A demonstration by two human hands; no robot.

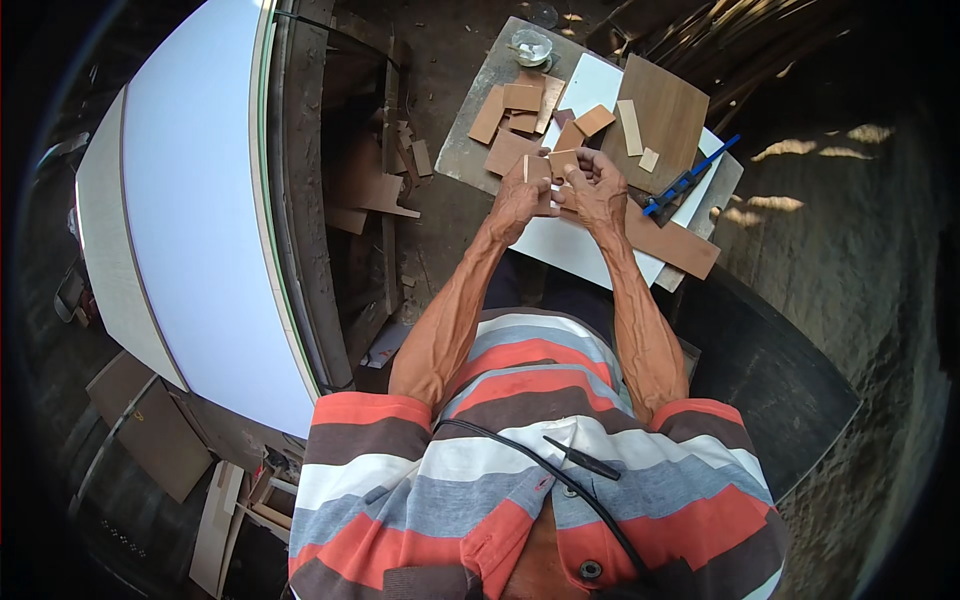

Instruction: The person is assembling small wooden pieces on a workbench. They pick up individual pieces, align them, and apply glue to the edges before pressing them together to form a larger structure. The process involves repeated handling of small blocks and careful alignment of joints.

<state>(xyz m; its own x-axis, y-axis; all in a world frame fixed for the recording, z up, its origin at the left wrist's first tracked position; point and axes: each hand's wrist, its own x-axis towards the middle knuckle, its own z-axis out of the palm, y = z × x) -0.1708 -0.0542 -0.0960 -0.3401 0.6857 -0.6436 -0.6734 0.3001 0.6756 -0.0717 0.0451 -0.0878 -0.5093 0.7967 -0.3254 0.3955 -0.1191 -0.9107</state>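
My left hand (518, 205) is closed around a small flat piece of brown wood (538, 172), its thumb over the face. Close beside it, my right hand (600, 192) pinches another small wood piece (563, 161) between thumb and fingers. The two pieces are side by side above the low work table (480, 115); whether their edges touch I cannot tell. Just beyond my hands lie several loose wood blocks (487, 113), with an orange-brown block (595, 120) near my right fingers. Under my right wrist runs a long brown wood strip (672, 245).
A brown board (665, 110) with pale strips lies on the table's right, next to a blue bar-like tool (690, 178). A small glass bowl (530, 47) stands at the far edge. Large white panels (200, 200) rise on my left; wood offcuts (375, 190) lie beside them.
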